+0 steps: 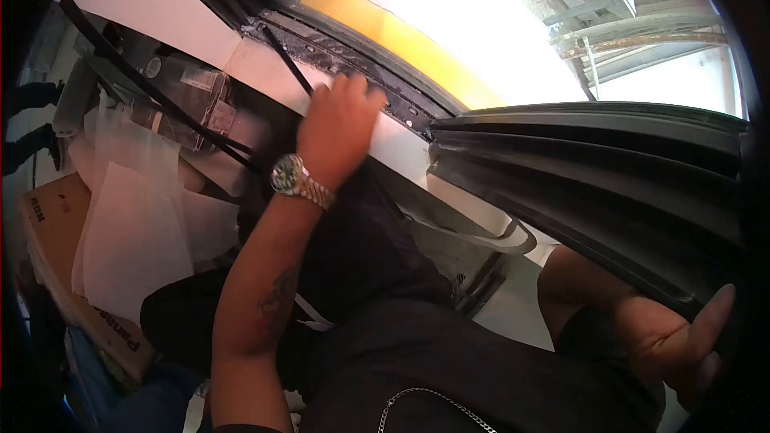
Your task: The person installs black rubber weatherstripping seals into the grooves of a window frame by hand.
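My left hand (341, 124), with a metal watch at the wrist, lies over the white ledge beside the dark window track (309, 52). Its fingers are curled round a thin black strip (285, 56), which runs up to the track's upper left end; the part under the palm is hidden. At the lower right, my right hand (682, 345) is against the outer end of the black ribbed frame (593, 176). Its visible fingers are apart, some of it is lost in shadow, and no held object shows.
A long black strip (152, 88) slants across the left, over a dark box (188, 100) and translucent sheeting (132, 224). A brown carton (56, 224) stands beyond. A pale looped band (481, 240) hangs below the ledge. Another person's dark-gloved hands (32, 124) show at far left.
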Motion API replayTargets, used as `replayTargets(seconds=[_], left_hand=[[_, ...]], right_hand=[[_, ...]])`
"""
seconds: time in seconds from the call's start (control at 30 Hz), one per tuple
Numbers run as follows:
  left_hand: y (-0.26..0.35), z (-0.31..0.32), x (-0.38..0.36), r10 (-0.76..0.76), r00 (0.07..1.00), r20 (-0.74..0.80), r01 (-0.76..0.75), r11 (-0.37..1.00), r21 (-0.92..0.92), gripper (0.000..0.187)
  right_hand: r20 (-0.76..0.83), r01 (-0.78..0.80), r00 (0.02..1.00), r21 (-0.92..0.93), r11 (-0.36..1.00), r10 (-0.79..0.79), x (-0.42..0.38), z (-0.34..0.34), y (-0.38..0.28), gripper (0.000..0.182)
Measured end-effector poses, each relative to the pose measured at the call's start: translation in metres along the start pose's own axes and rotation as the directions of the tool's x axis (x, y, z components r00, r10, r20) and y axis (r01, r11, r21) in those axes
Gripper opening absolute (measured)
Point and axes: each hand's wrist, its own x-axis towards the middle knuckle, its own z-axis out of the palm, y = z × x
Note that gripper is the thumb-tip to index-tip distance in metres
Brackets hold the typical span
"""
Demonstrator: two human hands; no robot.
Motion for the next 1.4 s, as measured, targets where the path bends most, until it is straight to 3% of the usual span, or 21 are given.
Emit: replayTargets(seconds=[0.03, 0.13, 0.2, 0.37, 0.43, 0.5, 0.57, 0.6, 0.73, 0.8, 0.83, 0.9, 0.93, 1.0, 1.13, 1.23, 1.27, 1.33, 1.4], left_hand=[[0.006, 0.004, -0.007, 0.139, 0.988, 0.065, -0.138, 0.99, -0.023, 0.008], [0.027, 0.015, -0.029, 0.123, 0.985, 0.118, -0.111, 0.988, -0.105, 0.022], [0.026, 0.008, -0.03, 0.14, 0.981, 0.136, -0.123, 0.984, -0.132, 0.024], [0.016, -0.023, -0.036, 0.084, 0.99, 0.113, -0.061, 0.979, -0.196, 0.025], [-0.002, -0.018, -0.054, -0.004, 0.983, 0.186, 0.005, 1.0, -0.007, 0.022], [-0.029, -0.01, -0.065, -0.074, 0.987, 0.142, 0.076, 0.997, -0.007, 0.016], [-0.057, 0.001, -0.075, -0.406, 0.89, 0.207, 0.444, 0.875, -0.194, 0.015], [-0.064, -0.002, -0.077, -0.482, 0.838, 0.255, 0.545, 0.763, -0.348, 0.023], [-0.068, 0.005, -0.08, -0.492, 0.858, 0.146, 0.509, 0.778, -0.369, 0.033], [-0.066, 0.014, -0.075, -0.642, 0.712, 0.283, 0.667, 0.494, -0.558, 0.049], [-0.061, 0.019, -0.07, -0.644, 0.708, 0.291, 0.673, 0.489, -0.554, 0.049], [-0.062, 0.024, -0.053, -0.802, 0.401, 0.442, 0.748, 0.007, -0.664, 0.06], [-0.075, 0.035, -0.05, -0.807, 0.4, 0.435, 0.747, 0.012, -0.665, 0.06], [-0.101, 0.069, -0.047, -0.764, 0.275, 0.584, 0.747, -0.213, -0.63, 0.061], [-0.107, 0.095, -0.036, -0.845, 0.236, 0.479, 0.798, -0.113, -0.591, 0.052], [-0.105, 0.104, -0.049, -0.879, 0.132, 0.459, 0.547, -0.321, -0.773, 0.037], [-0.097, 0.102, -0.054, -0.82, 0.278, 0.501, 0.592, -0.264, -0.761, 0.032], [-0.08, 0.096, -0.051, -0.747, 0.407, 0.526, 0.615, -0.202, -0.763, 0.028], [-0.048, 0.088, -0.028, -0.779, 0.14, 0.612, 0.273, -0.563, -0.78, 0.039]], right_hand=[[0.0, 0.003, 1.0, -0.003, 1.0, -0.003, 0.0, 0.0, 0.0, 0.038], [0.003, -0.012, 1.0, 0.0, 1.0, 0.012, 0.001, 0.004, -0.001, 0.038], [-0.079, 0.053, 0.995, -0.029, 0.998, -0.055, 0.002, 0.007, 0.001, 0.042], [-0.019, 0.009, 1.0, -0.009, 1.0, -0.009, -0.002, 0.0, 0.001, 0.042], [-0.046, 0.025, 0.999, 0.001, 1.0, -0.025, -0.001, 0.003, 0.003, 0.042], [-0.078, 0.026, 0.997, 0.018, 0.999, -0.025, -0.001, 0.007, 0.005, 0.041], [-0.085, -0.001, 0.996, 0.037, 0.999, 0.004, -0.003, 0.011, 0.003, 0.041], [-0.085, -0.016, 0.996, 0.041, 0.999, 0.019, -0.003, 0.012, 0.003, 0.041], [-0.099, -0.048, 0.994, 0.064, 0.997, 0.054, -0.004, 0.017, -0.001, 0.041], [-0.092, -0.048, 0.994, 0.077, 0.996, 0.055, -0.004, 0.02, -0.004, 0.041], [-0.101, -0.056, 0.993, 0.089, 0.994, 0.065, -0.006, 0.019, -0.009, 0.041], [-0.098, -0.052, 0.993, 0.085, 0.995, 0.06, -0.002, 0.021, -0.014, 0.04], [-0.099, -0.057, 0.993, 0.088, 0.995, 0.065, -0.003, 0.021, -0.012, 0.04], [-0.102, -0.056, 0.993, 0.085, 0.995, 0.064, -0.004, 0.021, -0.013, 0.04], [-0.096, -0.052, 0.994, 0.084, 0.995, 0.06, -0.005, 0.022, -0.015, 0.04], [-0.101, -0.063, 0.992, 0.098, 0.993, 0.073, -0.006, 0.024, -0.014, 0.04], [-0.097, -0.065, 0.992, 0.092, 0.994, 0.074, -0.002, 0.026, -0.015, 0.04], [-0.107, -0.078, 0.99, 0.086, 0.993, 0.087, 0.0, 0.028, -0.013, 0.04], [-0.115, -0.092, 0.988, 0.079, 0.993, 0.101, 0.001, 0.029, -0.008, 0.039]])
